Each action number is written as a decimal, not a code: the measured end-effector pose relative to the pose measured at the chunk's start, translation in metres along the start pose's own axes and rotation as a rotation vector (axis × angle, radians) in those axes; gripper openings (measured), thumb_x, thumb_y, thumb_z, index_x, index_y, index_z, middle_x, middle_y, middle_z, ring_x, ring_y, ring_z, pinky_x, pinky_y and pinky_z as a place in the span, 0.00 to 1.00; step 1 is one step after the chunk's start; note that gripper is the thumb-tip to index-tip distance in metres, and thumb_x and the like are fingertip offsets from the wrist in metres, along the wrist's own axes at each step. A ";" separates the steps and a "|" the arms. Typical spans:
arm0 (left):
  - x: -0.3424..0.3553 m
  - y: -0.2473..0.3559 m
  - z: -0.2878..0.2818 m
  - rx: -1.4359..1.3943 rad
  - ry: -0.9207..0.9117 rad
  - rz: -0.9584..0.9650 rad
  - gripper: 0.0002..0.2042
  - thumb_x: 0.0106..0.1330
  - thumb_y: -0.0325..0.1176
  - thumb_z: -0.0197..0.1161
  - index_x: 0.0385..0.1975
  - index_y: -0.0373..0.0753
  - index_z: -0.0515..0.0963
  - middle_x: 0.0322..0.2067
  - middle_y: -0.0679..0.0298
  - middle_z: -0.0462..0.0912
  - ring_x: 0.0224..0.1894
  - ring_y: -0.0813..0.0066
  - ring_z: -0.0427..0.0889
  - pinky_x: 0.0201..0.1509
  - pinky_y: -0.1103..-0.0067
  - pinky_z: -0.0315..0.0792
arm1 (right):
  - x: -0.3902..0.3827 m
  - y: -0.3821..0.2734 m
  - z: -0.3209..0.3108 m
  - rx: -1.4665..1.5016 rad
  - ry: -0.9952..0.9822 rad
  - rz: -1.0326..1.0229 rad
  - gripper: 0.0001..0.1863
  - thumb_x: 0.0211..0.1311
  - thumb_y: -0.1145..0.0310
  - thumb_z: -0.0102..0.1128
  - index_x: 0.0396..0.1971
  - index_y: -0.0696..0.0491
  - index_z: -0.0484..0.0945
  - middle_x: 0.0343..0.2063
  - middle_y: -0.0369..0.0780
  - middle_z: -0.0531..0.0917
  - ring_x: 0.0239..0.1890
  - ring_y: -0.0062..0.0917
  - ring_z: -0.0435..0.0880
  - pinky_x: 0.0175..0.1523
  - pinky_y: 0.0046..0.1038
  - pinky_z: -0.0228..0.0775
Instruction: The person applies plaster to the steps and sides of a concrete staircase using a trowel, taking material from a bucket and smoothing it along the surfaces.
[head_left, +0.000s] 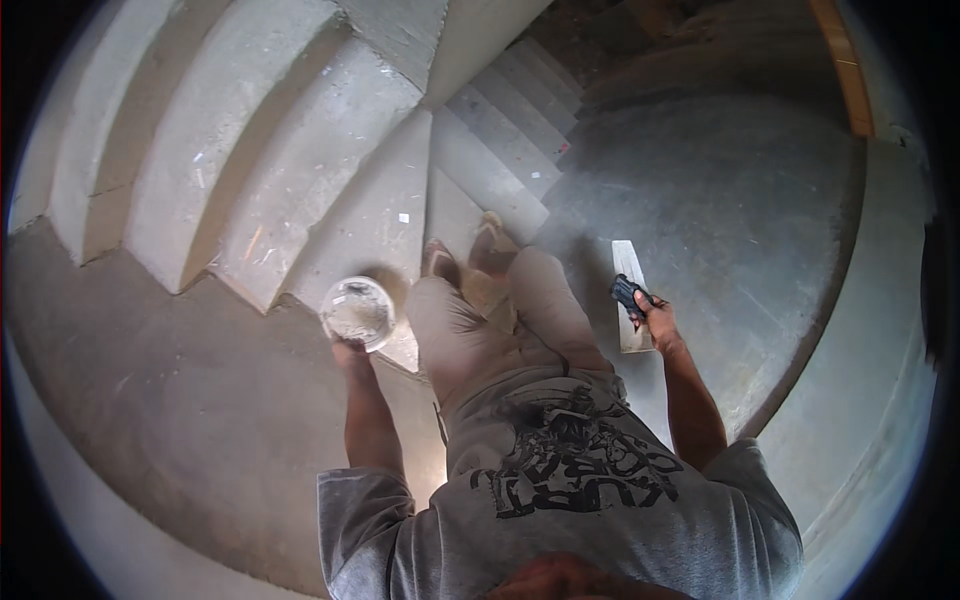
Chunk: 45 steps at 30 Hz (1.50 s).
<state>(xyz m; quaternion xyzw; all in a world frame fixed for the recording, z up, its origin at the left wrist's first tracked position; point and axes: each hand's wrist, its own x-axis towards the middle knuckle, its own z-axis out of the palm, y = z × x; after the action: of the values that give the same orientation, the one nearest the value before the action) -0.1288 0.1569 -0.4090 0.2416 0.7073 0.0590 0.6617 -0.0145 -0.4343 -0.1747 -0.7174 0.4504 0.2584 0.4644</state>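
My left hand [349, 350] grips the near side of a round white bucket [327, 318], its fingers partly hidden under the wall. Inside the bucket lies a pale grey powdery or pasty material [360, 320]; which of the two I cannot tell. Out to the right, my right hand [655, 318] is closed around the black handle [626, 292] of a plastering trowel [623, 256]. The trowel's long pale blade is held level with my thigh, away from the steps and walls.
Curved concrete steps [225, 140] rise at the left, flecked with small pale scraps. More steps [500, 125] go down ahead, beside a grey curved wall [740, 220]. My sandalled feet [490, 245] stand on a wedge-shaped step. An orange-brown strip [848, 75] runs along the far right.
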 end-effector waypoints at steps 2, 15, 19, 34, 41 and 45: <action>-0.012 0.004 -0.009 0.010 -0.038 -0.018 0.19 0.66 0.55 0.53 0.21 0.49 0.67 0.08 0.73 0.61 0.11 0.79 0.62 0.20 0.78 0.62 | 0.005 0.006 -0.002 0.035 -0.040 -0.004 0.15 0.61 0.57 0.62 0.26 0.55 0.77 0.16 0.35 0.77 0.16 0.17 0.72 0.23 0.21 0.64; -0.054 -0.024 0.074 0.113 -0.004 -0.064 0.21 0.63 0.57 0.56 0.40 0.45 0.66 0.23 0.68 0.67 0.27 0.73 0.68 0.41 0.71 0.67 | 0.075 0.000 -0.042 0.262 0.001 0.025 0.17 0.61 0.55 0.61 0.26 0.56 0.77 0.14 0.36 0.76 0.13 0.19 0.71 0.20 0.21 0.62; -0.054 -0.032 0.125 0.071 -0.003 -0.126 0.21 0.64 0.56 0.54 0.41 0.45 0.64 0.27 0.67 0.67 0.32 0.71 0.67 0.45 0.70 0.65 | 0.101 -0.005 -0.048 0.274 0.052 0.051 0.17 0.62 0.55 0.60 0.27 0.56 0.76 0.14 0.36 0.75 0.13 0.19 0.71 0.20 0.22 0.62; 0.002 -0.095 0.224 -0.051 -0.381 -0.119 0.18 0.69 0.52 0.44 0.41 0.44 0.71 0.19 0.67 0.75 0.22 0.74 0.73 0.24 0.77 0.68 | 0.252 -0.008 -0.061 0.404 0.030 0.004 0.18 0.60 0.53 0.62 0.32 0.55 0.77 0.15 0.35 0.77 0.14 0.20 0.73 0.21 0.22 0.65; -0.006 -0.103 0.254 -0.072 0.000 -0.107 0.14 0.69 0.50 0.48 0.33 0.47 0.69 0.14 0.72 0.67 0.17 0.79 0.67 0.28 0.76 0.67 | 0.348 -0.028 -0.051 0.365 0.125 0.088 0.22 0.56 0.50 0.65 0.37 0.55 0.79 0.23 0.34 0.78 0.19 0.20 0.75 0.24 0.23 0.66; -0.020 -0.110 0.267 -0.030 -0.007 -0.040 0.13 0.70 0.48 0.45 0.33 0.47 0.69 0.12 0.75 0.66 0.16 0.81 0.68 0.30 0.78 0.68 | 0.388 -0.086 -0.042 0.238 0.022 -0.027 0.19 0.57 0.52 0.64 0.36 0.54 0.79 0.22 0.34 0.78 0.19 0.18 0.74 0.25 0.21 0.66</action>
<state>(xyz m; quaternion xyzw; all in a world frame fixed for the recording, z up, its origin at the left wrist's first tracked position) 0.0999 -0.0107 -0.4660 0.2175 0.7088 0.0555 0.6687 0.2388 -0.6159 -0.4254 -0.6662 0.4732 0.1888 0.5446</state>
